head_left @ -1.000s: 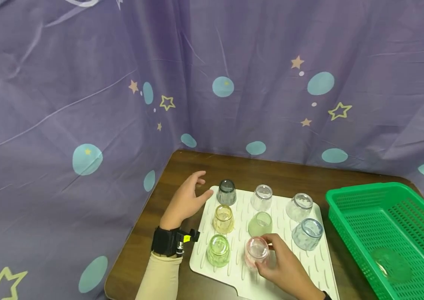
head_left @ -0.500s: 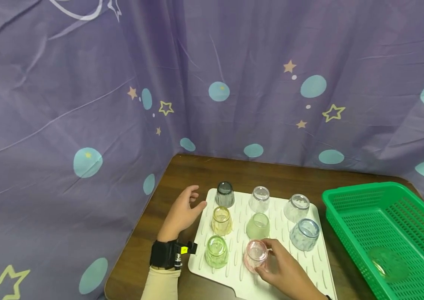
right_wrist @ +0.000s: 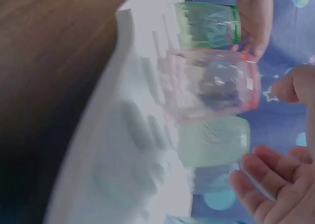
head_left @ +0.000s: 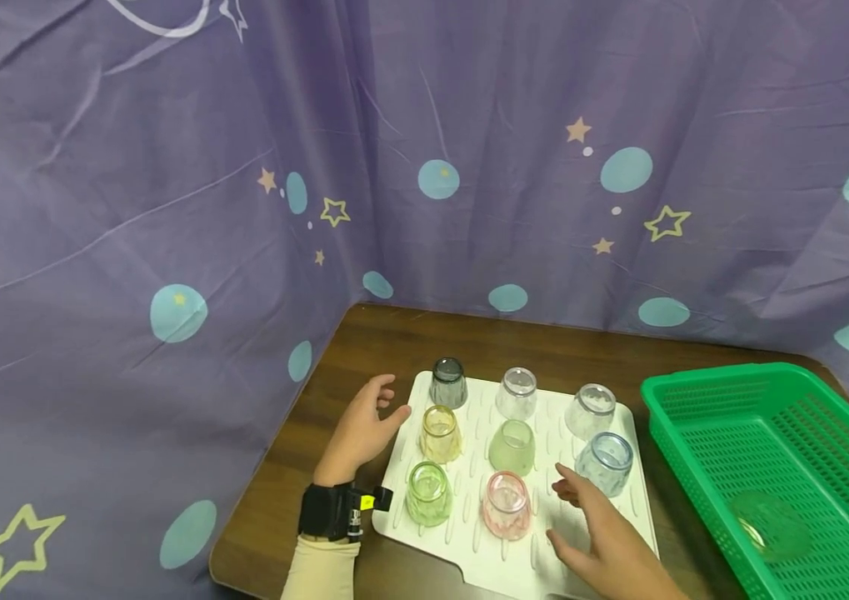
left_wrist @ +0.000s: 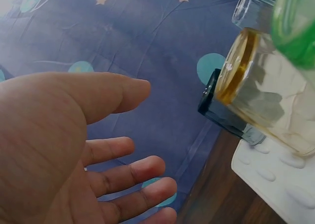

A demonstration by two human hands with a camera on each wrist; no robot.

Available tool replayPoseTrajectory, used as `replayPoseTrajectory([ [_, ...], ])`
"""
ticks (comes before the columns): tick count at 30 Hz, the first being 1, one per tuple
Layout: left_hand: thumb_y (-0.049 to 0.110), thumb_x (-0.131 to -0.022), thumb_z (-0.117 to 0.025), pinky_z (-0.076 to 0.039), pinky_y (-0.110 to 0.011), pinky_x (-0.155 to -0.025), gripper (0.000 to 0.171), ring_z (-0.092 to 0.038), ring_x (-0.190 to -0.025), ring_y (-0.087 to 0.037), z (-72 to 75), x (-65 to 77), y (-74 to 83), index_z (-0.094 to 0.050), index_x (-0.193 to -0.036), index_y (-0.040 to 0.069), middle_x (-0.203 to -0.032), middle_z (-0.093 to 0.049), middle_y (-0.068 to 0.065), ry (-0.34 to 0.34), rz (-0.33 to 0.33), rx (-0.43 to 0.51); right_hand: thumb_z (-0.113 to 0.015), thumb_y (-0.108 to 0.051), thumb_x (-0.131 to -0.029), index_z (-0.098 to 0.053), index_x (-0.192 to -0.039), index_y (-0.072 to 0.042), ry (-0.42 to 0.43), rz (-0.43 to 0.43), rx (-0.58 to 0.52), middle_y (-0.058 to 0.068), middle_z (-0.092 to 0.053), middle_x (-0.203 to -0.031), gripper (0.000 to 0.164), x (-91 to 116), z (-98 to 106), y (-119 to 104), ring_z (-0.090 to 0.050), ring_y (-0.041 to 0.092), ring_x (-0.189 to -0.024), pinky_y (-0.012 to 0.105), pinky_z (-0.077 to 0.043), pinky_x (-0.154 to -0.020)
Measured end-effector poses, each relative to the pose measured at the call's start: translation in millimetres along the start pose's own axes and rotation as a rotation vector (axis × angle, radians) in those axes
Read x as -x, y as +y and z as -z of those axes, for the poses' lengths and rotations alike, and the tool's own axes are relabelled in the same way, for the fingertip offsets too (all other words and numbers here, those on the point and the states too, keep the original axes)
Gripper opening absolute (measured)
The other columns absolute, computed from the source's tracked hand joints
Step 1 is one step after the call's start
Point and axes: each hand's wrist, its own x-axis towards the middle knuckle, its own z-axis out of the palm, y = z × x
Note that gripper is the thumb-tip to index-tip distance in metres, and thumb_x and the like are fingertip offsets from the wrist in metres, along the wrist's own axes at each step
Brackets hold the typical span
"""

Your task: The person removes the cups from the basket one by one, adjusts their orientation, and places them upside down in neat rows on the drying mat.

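Note:
A pink glass [head_left: 506, 506] stands upside down on the white drying mat [head_left: 484, 562], with my right hand [head_left: 598, 533] apart from it on its right, fingers spread. Beside it are a bright green glass [head_left: 429, 495], a pale green glass [head_left: 511, 447] and a blue glass [head_left: 604, 463]. My left hand [head_left: 364, 429] hovers off the mat's left edge with its fingers loosely extended. Nearest to it are the yellow glass [left_wrist: 266, 88] and the dark grey glass [head_left: 448, 383]. Both wrist views show nothing held.
Two clear glasses, one at the back middle [head_left: 517, 394] and one at the back right [head_left: 591, 412], share the mat. A green plastic basket [head_left: 701, 492] on the right holds one glass [head_left: 771, 527]. A purple curtain [head_left: 499, 125] hangs behind the wooden table [head_left: 394, 329].
My right hand has let go of the pink glass and drawn back to the right, its fingers spreading. My left hand has shifted slightly down in view.

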Motion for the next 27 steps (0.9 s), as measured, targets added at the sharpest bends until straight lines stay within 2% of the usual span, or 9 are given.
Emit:
replayPoseTrajectory([
  [4, 0.029, -0.100, -0.069, -0.051, -0.049, -0.099, 0.054, -0.059, -0.118, -0.030, -3.8, -3.5, -3.3, -0.050, -0.148, 0.012, -0.128, -0.062, -0.012, 0.026, -0.068, 0.026, -0.089, 0.001, -0.065, -0.060, -0.133, -0.008, 0.039, 0.025, 0.045, -0.013, -0.061, -0.108, 0.075, -3, 35, -7, -0.060, 0.004, -0.086, 0.009, -0.046, -0.078],
  [8, 0.023, -0.100, -0.070, -0.051, -0.046, -0.102, 0.049, -0.060, -0.116, -0.025, -5.7, -7.1, -4.3, -0.051, -0.145, 0.013, -0.128, -0.062, -0.012, 0.109, -0.172, 0.110, -0.086, 0.006, -0.067, -0.066, -0.121, -0.013, 0.094, -0.006, 0.093, -0.017, -0.056, -0.101, 0.061, -8, 84, -9, -0.049, -0.003, -0.083, 0.012, -0.042, -0.072],
  [11, 0.021, -0.100, -0.071, -0.051, -0.048, -0.101, 0.049, -0.060, -0.116, -0.027, -5.2, -7.7, -3.5, -0.052, -0.144, 0.014, -0.126, -0.062, -0.009, 0.162, -0.198, 0.157, -0.085, 0.006, -0.068, -0.066, -0.122, -0.007, 0.136, -0.054, 0.157, -0.007, -0.060, -0.106, 0.059, -10, 119, -2, -0.048, -0.004, -0.093, 0.007, -0.040, -0.080],
  [14, 0.024, -0.100, -0.071, -0.051, -0.048, -0.102, 0.049, -0.060, -0.117, -0.030, -5.8, -7.5, -4.3, -0.052, -0.144, 0.014, -0.126, -0.062, -0.007, 0.168, -0.189, 0.168, -0.086, -0.001, -0.072, -0.061, -0.130, -0.001, 0.122, -0.155, 0.238, 0.010, -0.061, -0.118, 0.063, -6, 150, 16, -0.052, 0.012, -0.104, 0.007, -0.036, -0.079],
  [17, 0.026, -0.100, -0.070, -0.051, -0.047, -0.102, 0.051, -0.060, -0.117, -0.030, -8.3, -6.6, -6.5, -0.050, -0.145, 0.013, -0.126, -0.062, -0.008, 0.149, -0.179, 0.168, -0.085, -0.010, -0.081, -0.049, -0.140, 0.009, 0.016, -0.311, 0.295, 0.030, -0.053, -0.126, 0.072, 3, 176, 44, -0.048, 0.039, -0.109, 0.030, -0.044, -0.087],
  [19, 0.027, -0.100, -0.070, -0.051, -0.047, -0.101, 0.053, -0.060, -0.116, -0.028, -10.6, -6.2, -8.6, -0.049, -0.146, 0.011, -0.126, -0.062, -0.010, 0.141, -0.177, 0.171, -0.082, -0.020, -0.089, -0.041, -0.143, 0.016, -0.124, -0.431, 0.337, 0.039, -0.046, -0.127, 0.076, 11, 189, 63, -0.047, 0.048, -0.104, 0.046, -0.046, -0.078],
  [21, 0.028, -0.101, -0.070, -0.051, -0.047, -0.101, 0.054, -0.060, -0.115, -0.026, -12.9, -5.4, -10.3, -0.048, -0.147, 0.010, -0.125, -0.062, -0.010, 0.132, -0.173, 0.175, -0.078, -0.027, -0.093, -0.036, -0.142, 0.022, -0.282, -0.511, 0.359, 0.046, -0.042, -0.123, 0.081, 21, 198, 82, -0.049, 0.052, -0.100, 0.058, -0.045, -0.072],
  [24, 0.027, -0.100, -0.070, -0.052, -0.048, -0.100, 0.055, -0.060, -0.113, -0.025, -16.0, -4.4, -11.1, -0.048, -0.148, 0.011, -0.126, -0.062, -0.013, 0.125, -0.169, 0.196, -0.073, -0.041, -0.096, -0.033, -0.139, 0.025, -0.532, -0.618, 0.358, 0.052, -0.040, -0.120, 0.088, 38, 205, 105, -0.052, 0.059, -0.096, 0.057, -0.050, -0.067],
  [27, 0.026, -0.101, -0.070, -0.052, -0.049, -0.100, 0.055, -0.061, -0.113, -0.025, -19.8, -3.3, -11.5, -0.046, -0.149, 0.013, -0.126, -0.062, -0.015, 0.099, -0.161, 0.224, -0.073, -0.047, -0.094, -0.033, -0.136, 0.027, -0.691, -0.674, 0.314, 0.055, -0.041, -0.120, 0.094, 54, 207, 121, -0.048, 0.070, -0.104, 0.060, -0.052, -0.071],
])
